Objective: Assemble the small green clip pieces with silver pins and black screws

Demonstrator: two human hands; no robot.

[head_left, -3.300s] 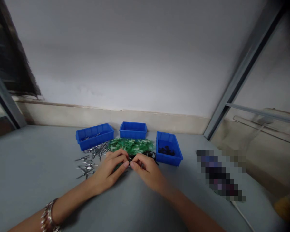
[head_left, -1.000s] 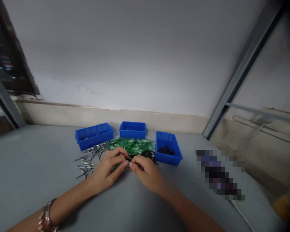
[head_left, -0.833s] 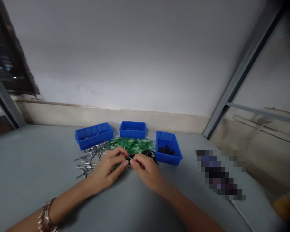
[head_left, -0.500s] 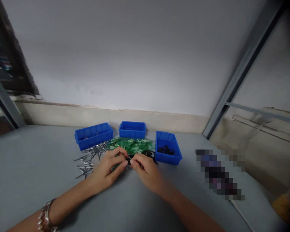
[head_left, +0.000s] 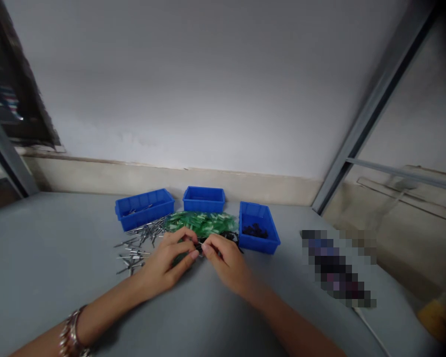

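Note:
My left hand (head_left: 173, 257) and my right hand (head_left: 226, 260) meet fingertip to fingertip just in front of a heap of green pieces (head_left: 204, 223). Both hands are closed in a pinch. A small thin glint shows between the fingertips, but what they hold is too small to name. Black small parts (head_left: 229, 237) lie behind my right fingers. To the left of my left hand, slim metal rods (head_left: 134, 254) with thicker sections are scattered on the grey table (head_left: 171, 322). The palms and part of the black pieces are hidden.
Three blue bins stand along the back: the left bin (head_left: 147, 214) with a few metal rods, the middle bin (head_left: 203, 205), and the right bin (head_left: 260, 245) with black parts. A pixelated object (head_left: 334, 267) lies on the right, by a pale cable (head_left: 371, 329). A wall rises behind.
Both hands shift very slightly to the right, fingertips still together. The bins and heaps stay where they were.

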